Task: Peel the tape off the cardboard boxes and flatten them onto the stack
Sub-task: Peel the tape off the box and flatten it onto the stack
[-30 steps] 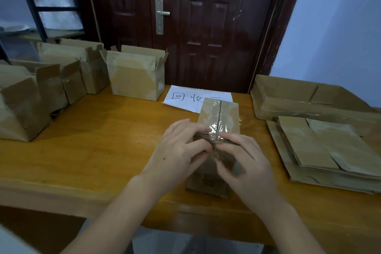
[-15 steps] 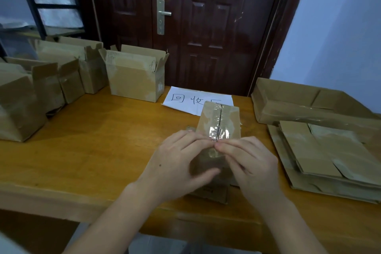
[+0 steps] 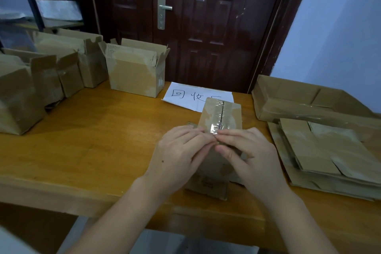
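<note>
Both hands meet on a small taped box (image 3: 219, 117) standing on the counter (image 3: 92, 140). The left hand (image 3: 179, 154) and right hand (image 3: 249, 156) curl over its near edge, fingertips pinching the clear tape (image 3: 215, 128) at the seam. The stack of flattened cardboard (image 3: 321, 150) lies just right of the right hand.

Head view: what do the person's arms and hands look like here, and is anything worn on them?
Both the left hand and the right hand are bare: no gloves, rings, watch or bracelets show. Both forearms are uncovered to the bottom edge of the picture, with no sleeve in view. The fingernails look short and unpainted. A small dark dot marks the back of the left hand.
</note>
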`<state>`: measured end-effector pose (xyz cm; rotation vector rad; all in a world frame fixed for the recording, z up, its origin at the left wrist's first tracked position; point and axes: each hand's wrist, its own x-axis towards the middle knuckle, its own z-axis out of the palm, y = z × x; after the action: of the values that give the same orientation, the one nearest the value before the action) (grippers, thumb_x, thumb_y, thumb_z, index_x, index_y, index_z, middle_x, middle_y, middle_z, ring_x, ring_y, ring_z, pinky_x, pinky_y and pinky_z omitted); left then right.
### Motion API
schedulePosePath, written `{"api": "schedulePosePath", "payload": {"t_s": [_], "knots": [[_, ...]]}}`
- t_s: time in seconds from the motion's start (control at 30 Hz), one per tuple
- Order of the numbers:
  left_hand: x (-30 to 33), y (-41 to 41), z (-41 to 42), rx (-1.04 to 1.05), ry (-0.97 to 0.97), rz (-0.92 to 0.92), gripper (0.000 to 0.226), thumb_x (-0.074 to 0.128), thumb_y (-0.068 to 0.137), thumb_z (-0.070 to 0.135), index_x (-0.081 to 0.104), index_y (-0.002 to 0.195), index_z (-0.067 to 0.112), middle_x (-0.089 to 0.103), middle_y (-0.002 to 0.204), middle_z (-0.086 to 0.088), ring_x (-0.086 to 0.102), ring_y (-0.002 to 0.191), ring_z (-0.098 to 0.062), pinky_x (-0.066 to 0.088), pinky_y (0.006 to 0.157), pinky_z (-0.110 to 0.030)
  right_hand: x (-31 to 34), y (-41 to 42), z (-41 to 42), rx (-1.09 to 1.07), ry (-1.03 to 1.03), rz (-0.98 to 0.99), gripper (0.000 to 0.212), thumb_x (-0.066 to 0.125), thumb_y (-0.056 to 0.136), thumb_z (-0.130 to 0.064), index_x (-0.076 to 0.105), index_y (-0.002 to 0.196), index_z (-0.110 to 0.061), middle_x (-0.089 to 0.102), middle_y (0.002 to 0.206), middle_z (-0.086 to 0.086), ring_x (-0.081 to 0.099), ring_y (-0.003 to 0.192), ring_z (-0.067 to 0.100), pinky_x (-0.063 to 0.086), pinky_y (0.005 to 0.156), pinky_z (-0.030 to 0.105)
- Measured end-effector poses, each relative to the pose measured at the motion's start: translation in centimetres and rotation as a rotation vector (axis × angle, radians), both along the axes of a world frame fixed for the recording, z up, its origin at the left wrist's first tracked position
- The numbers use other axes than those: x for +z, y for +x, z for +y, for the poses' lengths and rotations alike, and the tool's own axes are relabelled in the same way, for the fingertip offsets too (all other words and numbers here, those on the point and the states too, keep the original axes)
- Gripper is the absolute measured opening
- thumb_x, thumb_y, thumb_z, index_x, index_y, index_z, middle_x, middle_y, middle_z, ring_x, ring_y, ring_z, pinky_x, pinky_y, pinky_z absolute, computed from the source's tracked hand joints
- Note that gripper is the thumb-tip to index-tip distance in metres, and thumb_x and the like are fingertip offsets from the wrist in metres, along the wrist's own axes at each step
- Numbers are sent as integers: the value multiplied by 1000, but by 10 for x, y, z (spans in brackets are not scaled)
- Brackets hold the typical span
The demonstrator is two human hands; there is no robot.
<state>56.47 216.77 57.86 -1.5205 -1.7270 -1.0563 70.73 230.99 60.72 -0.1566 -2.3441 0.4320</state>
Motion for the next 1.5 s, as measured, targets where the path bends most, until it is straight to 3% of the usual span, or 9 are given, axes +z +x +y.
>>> {"api": "schedulePosePath", "payload": {"t_s": [0.17, 0.3, 0.43, 0.57, 0.83, 1.07, 1.2, 1.4, 1.5], "knots": [[-10, 9, -7, 79, -147, -126, 58, 62, 97, 42, 54, 146, 13, 61, 143, 2, 42, 136, 3, 24, 122, -18, 6, -7, 1, -27, 21, -27, 24, 62, 92, -41, 77, 110, -34, 66, 110, -28, 56, 96, -1, 35, 82, 4], [-8, 8, 4, 195, -239, -146, 84, 54, 92, 69, 33, 159, 22, 44, 157, 9, 19, 146, 5, 10, 123, -22, 14, -23, 0, -91, -65, 56, 16, 69, 92, -31, 79, 105, -31, 72, 93, -23, 64, 84, -1, 55, 70, 28], [-8, -5, 20, 188, -264, -249, 93, 48, 89, 79, 20, 162, 28, 30, 166, 10, 21, 153, -5, 23, 126, -35, 25, -53, 3, -100, -191, 37, 13, 68, 93, -29, 78, 101, -30, 72, 85, -22, 67, 83, 0, 58, 74, 34], [-9, -13, 26, 210, -244, -338, 105, 46, 75, 96, 31, 154, 28, 37, 159, 11, 36, 145, -8, 36, 119, -33, 23, -66, 1, -123, -191, 45, 15, 64, 93, -34, 76, 103, -32, 64, 85, -33, 65, 91, -5, 57, 77, 26], [-9, -20, 26, 185, -245, -377, 105, 54, 66, 94, 36, 148, 31, 40, 157, 13, 42, 140, -6, 42, 111, -31, 24, -64, 0, -89, -245, 71, 14, 69, 92, -31, 79, 102, -30, 73, 87, -24, 68, 86, -2, 57, 75, 26], [-8, -26, 18, 64, -219, -433, 77, 57, 83, 75, 41, 146, 33, 41, 156, 18, 41, 138, 2, 45, 110, -29, 31, -54, -5, 27, -4, -249, 30, 61, 92, -48, 76, 114, -36, 67, 111, -23, 57, 107, 0, 49, 90, 28], [-3, -31, 13, 26, -273, -433, 81, 51, 82, 85, 39, 148, 40, 38, 156, 24, 39, 137, 6, 41, 108, -25, 31, -54, -8, 39, -127, -141, 18, 68, 93, -34, 78, 109, -31, 69, 101, -21, 62, 99, 0, 52, 82, 24], [18, -53, -1, 48, -473, -47, 66, 27, 100, 68, 32, 158, 38, 27, 167, 9, 16, 155, -8, 12, 124, -33, 27, -43, 0, 70, -318, -135, 28, 84, 77, -34, 70, 101, -31, 65, 98, -22, 62, 97, 1, 50, 80, 14], [31, -51, -2, -18, -456, 109, 50, 44, 102, 44, 58, 145, 23, 54, 152, 1, 46, 143, -18, 29, 119, -33, 26, -40, 3, 33, -276, -117, 23, 87, 76, -28, 71, 92, -26, 57, 109, -23, 57, 104, 0, 47, 84, 10]]}}
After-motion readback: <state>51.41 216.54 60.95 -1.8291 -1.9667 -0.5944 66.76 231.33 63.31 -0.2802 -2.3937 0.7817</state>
